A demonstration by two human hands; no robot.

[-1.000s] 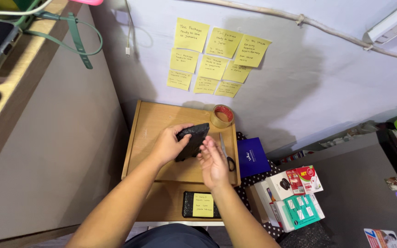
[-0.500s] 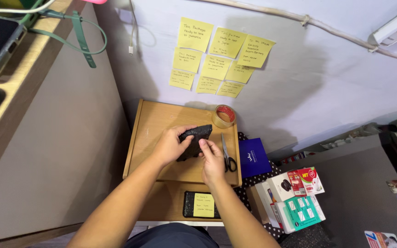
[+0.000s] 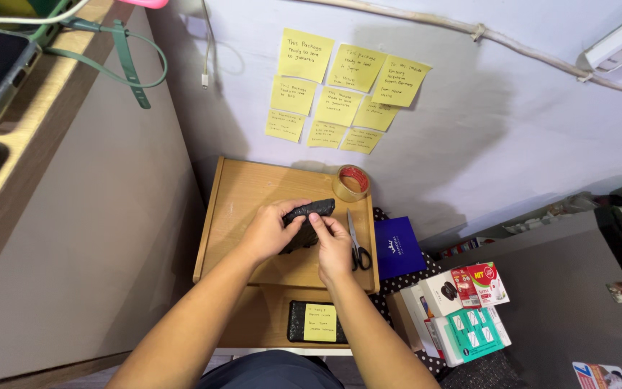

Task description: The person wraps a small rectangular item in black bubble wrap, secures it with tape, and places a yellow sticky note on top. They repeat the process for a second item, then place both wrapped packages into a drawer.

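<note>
Both my hands hold a small parcel wrapped in black plastic (image 3: 309, 212) over a low wooden table (image 3: 242, 194). My left hand (image 3: 271, 230) grips its left side, thumb on top. My right hand (image 3: 335, 247) pinches its near right edge with the fingers curled. The parcel is tilted on its edge, and my hands hide its lower part. A roll of brown tape (image 3: 349, 182) stands at the table's far right corner. Black-handled scissors (image 3: 355, 245) lie just right of my right hand.
A second black-wrapped parcel with a yellow note (image 3: 316, 321) lies on a lower shelf near me. Several yellow sticky notes (image 3: 343, 90) hang on the wall. A blue box (image 3: 396, 246) and several small product boxes (image 3: 462, 302) sit to the right. A wooden shelf (image 3: 30, 101) runs along the left.
My right hand moved from open beside the parcel to pinching its edge. The parcel has tipped up onto its edge between both hands.
</note>
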